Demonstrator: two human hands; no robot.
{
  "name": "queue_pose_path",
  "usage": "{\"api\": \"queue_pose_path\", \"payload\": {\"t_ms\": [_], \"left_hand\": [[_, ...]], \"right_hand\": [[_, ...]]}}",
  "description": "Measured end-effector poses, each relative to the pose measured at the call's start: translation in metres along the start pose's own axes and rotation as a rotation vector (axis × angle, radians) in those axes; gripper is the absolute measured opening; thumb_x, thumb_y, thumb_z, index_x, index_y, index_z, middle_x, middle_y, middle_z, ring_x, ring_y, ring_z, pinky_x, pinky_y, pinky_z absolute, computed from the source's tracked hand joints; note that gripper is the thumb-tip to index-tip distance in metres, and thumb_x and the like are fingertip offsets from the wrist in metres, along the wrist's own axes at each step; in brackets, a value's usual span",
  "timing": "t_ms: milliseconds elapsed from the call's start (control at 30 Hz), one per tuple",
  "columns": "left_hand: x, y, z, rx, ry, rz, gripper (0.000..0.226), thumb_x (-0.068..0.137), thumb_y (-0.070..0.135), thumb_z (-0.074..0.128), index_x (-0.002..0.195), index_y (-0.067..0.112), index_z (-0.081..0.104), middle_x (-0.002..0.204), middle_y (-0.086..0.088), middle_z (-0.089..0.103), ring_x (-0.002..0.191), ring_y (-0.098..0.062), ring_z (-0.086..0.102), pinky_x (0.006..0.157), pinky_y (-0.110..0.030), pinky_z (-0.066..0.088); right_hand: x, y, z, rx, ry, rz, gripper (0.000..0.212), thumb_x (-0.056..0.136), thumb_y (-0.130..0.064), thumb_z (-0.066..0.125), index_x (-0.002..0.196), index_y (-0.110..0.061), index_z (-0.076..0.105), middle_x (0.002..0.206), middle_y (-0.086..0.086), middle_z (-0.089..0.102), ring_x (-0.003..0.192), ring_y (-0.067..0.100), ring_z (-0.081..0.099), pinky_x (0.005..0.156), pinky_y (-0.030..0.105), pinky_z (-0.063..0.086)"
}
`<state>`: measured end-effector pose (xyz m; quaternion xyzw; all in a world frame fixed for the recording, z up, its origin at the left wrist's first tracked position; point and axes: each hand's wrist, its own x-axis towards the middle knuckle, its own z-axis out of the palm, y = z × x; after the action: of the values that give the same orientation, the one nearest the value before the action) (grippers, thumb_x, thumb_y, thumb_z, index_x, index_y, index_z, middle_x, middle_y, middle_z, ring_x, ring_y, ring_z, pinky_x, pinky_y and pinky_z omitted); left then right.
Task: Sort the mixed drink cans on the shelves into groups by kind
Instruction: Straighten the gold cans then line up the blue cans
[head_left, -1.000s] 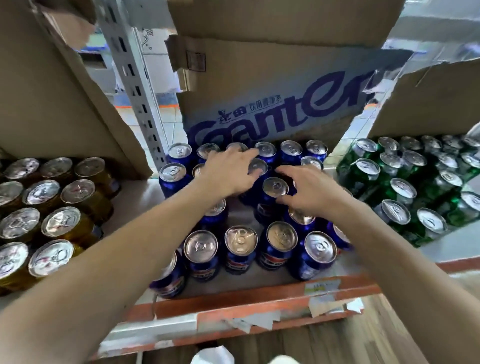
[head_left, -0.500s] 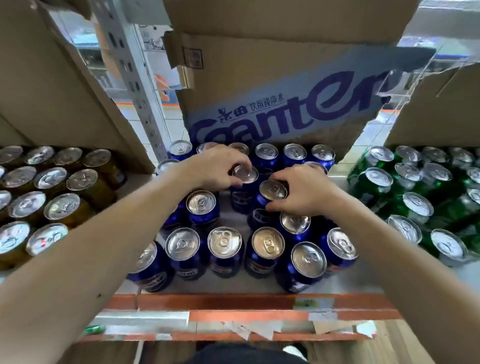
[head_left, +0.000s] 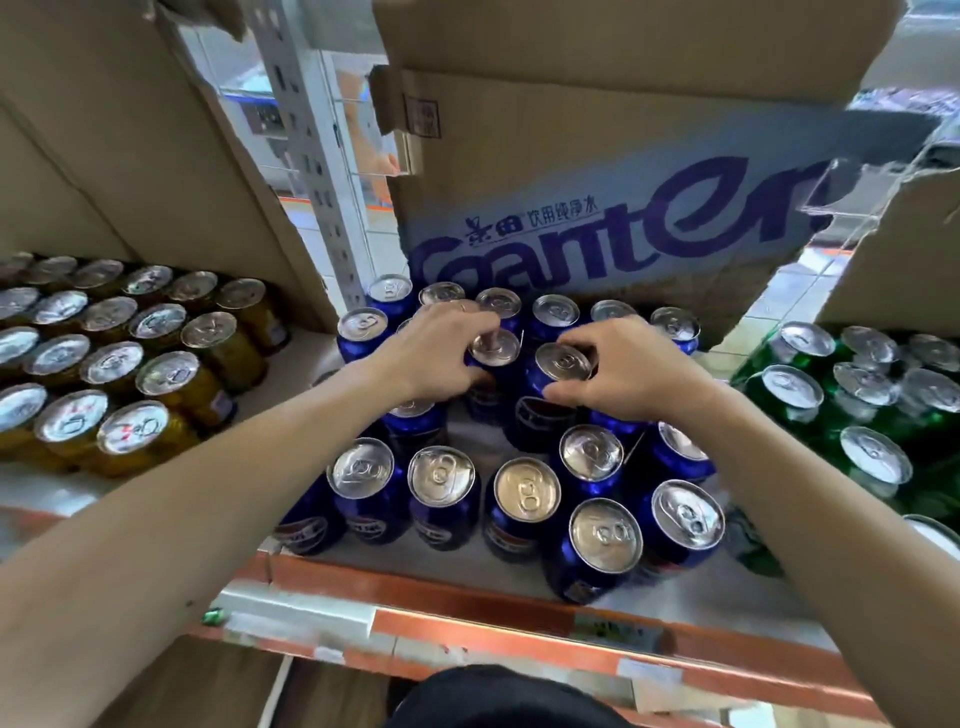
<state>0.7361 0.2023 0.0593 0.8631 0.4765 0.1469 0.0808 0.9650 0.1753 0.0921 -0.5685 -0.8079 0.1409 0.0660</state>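
Now both arms reach in, fingers curled: left hand grips one blue can by its top, right hand grips its neighbour, mid-shelf. Other cans crowd round; bare shelf shows only along the front edge.

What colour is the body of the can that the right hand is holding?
The can in the right hand is dark blue; the head view shows it.

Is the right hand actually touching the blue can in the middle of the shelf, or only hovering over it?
Touching. The head view shows the right hand curled round the rim of the blue can, with no gap between them.
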Motion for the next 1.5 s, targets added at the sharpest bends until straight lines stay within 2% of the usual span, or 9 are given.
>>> {"api": "queue_pose_path", "payload": {"t_ms": [367, 567, 667, 800, 1000, 1133, 1267, 1400, 1500], "left_hand": [[-0.002, -0.022, -0.007, -0.045, 0.013, 0.003, 0.024, 0.079, 0.031, 0.080, 0.075, 0.018, 0.060, 0.083, 0.006, 0.060, 0.083, -0.019, 0.053, 0.084, -0.038, 0.041], [-0.002, -0.029, -0.005, -0.050, -0.015, -0.026, 0.027, 0.082, 0.035, 0.077, 0.076, 0.023, 0.053, 0.077, 0.017, 0.047, 0.082, -0.016, 0.047, 0.085, -0.038, 0.038], [0.001, -0.028, -0.007, -0.021, -0.024, -0.039, 0.026, 0.083, 0.039, 0.076, 0.080, 0.022, 0.055, 0.077, 0.018, 0.045, 0.083, -0.014, 0.045, 0.083, -0.035, 0.034], [0.003, -0.021, -0.011, 0.059, -0.049, -0.048, 0.025, 0.083, 0.043, 0.070, 0.089, 0.023, 0.057, 0.091, 0.012, 0.053, 0.092, -0.016, 0.050, 0.089, -0.037, 0.033], [0.007, 0.013, -0.007, 0.090, 0.032, 0.049, 0.053, 0.081, 0.050, 0.069, 0.126, 0.027, 0.053, 0.135, 0.006, 0.053, 0.126, -0.020, 0.046, 0.111, -0.047, 0.023], [0.027, 0.057, 0.005, 0.082, -0.174, 0.251, 0.051, 0.088, 0.046, 0.065, 0.135, 0.035, 0.049, 0.141, 0.010, 0.049, 0.132, -0.015, 0.041, 0.113, -0.050, 0.017], [0.046, 0.085, 0.011, 0.070, -0.388, 0.315, 0.057, 0.094, 0.026, 0.062, 0.145, 0.040, 0.042, 0.154, 0.018, 0.037, 0.137, -0.010, 0.035, 0.115, -0.053, 0.013], [0.054, 0.089, 0.010, 0.102, -0.463, 0.369, 0.063, 0.091, 0.018, 0.065, 0.144, 0.043, 0.044, 0.154, 0.022, 0.034, 0.136, -0.007, 0.031, 0.114, -0.056, 0.009], [0.057, 0.091, 0.011, 0.098, -0.458, 0.393, 0.065, 0.088, 0.019, 0.069, 0.144, 0.043, 0.045, 0.152, 0.021, 0.036, 0.135, -0.008, 0.035, 0.112, -0.050, 0.012]], "right_hand": [[0.022, -0.005, 0.017, -0.077, 0.083, 0.047, 0.059, 0.079, -0.048, 0.073, 0.125, -0.012, 0.062, 0.113, 0.010, 0.067, 0.109, 0.031, 0.059, 0.087, 0.040, 0.050], [0.031, -0.014, 0.031, -0.040, 0.085, 0.091, 0.044, 0.078, -0.044, 0.076, 0.098, -0.007, 0.065, 0.087, 0.007, 0.063, 0.092, 0.031, 0.060, 0.072, 0.033, 0.045], [0.031, -0.011, 0.034, -0.007, 0.065, 0.077, 0.053, 0.078, -0.045, 0.077, 0.113, -0.009, 0.063, 0.108, 0.011, 0.064, 0.104, 0.031, 0.058, 0.085, 0.038, 0.049], [0.022, -0.006, 0.021, 0.064, 0.083, 0.102, 0.072, 0.080, -0.044, 0.076, 0.138, -0.011, 0.051, 0.131, 0.013, 0.056, 0.120, 0.029, 0.053, 0.099, 0.034, 0.039], [-0.022, 0.041, -0.011, 0.104, 0.259, 0.235, 0.034, 0.090, -0.016, 0.065, 0.124, -0.018, 0.065, 0.122, 0.008, 0.060, 0.101, 0.026, 0.060, 0.088, 0.029, 0.042], [-0.037, 0.062, -0.010, 0.077, 0.131, 0.310, 0.048, 0.090, -0.008, 0.063, 0.133, -0.031, 0.059, 0.132, 0.007, 0.056, 0.113, 0.026, 0.056, 0.087, 0.027, 0.041], [-0.038, 0.071, 0.001, 0.086, 0.061, 0.273, 0.060, 0.088, -0.017, 0.065, 0.137, -0.048, 0.050, 0.133, 0.005, 0.056, 0.105, 0.024, 0.059, 0.082, 0.026, 0.043], [-0.032, 0.079, 0.001, 0.079, 0.055, 0.239, 0.061, 0.083, -0.035, 0.073, 0.139, -0.042, 0.050, 0.132, 0.008, 0.057, 0.108, 0.028, 0.059, 0.093, 0.034, 0.047], [-0.029, 0.080, -0.001, 0.070, 0.072, 0.174, 0.052, 0.083, -0.035, 0.071, 0.132, -0.037, 0.055, 0.121, 0.006, 0.063, 0.109, 0.029, 0.058, 0.088, 0.037, 0.049]]}}
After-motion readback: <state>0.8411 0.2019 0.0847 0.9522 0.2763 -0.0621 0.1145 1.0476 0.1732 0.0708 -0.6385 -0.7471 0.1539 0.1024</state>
